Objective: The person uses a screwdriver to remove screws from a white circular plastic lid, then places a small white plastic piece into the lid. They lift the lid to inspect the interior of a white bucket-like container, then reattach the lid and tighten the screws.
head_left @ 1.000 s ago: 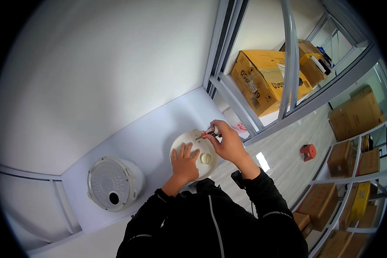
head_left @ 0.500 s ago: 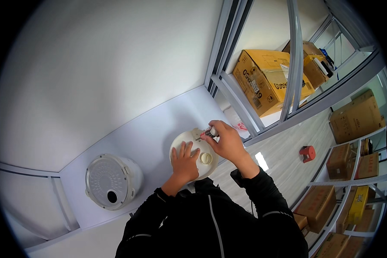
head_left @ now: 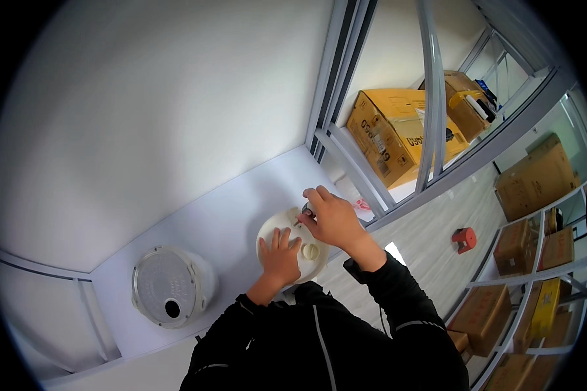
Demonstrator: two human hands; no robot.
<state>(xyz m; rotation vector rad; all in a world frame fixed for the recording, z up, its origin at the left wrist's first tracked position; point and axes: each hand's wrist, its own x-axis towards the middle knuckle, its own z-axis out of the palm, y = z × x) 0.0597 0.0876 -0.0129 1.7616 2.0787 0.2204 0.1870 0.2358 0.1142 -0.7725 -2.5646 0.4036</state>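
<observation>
A round cream-white lid (head_left: 314, 268) lies at the front edge of the table, with a small round cap (head_left: 310, 251) on its lower right part. My left hand (head_left: 282, 259) rests flat on the lid's left side with fingers spread. Around the handle of a screwdriver (head_left: 307, 212) my right hand (head_left: 333, 220) is closed, at the lid's far right edge. The thin tip of the screwdriver points down at the lid near its hinge part. Much of the handle is hidden by my fingers.
A white round appliance body (head_left: 169, 287) with a grey perforated cover and a dark hole stands on the white table (head_left: 231, 202) at left. Behind a metal frame (head_left: 430, 85) at right sits a yellow carton (head_left: 388, 133). A red stool (head_left: 464, 240) and shelves of cartons (head_left: 479, 316) are further right.
My right hand has turned and its grip on the screwdriver has shifted, fingers now higher over the handle. My left hand stays on the lid. The whole view has shifted slightly.
</observation>
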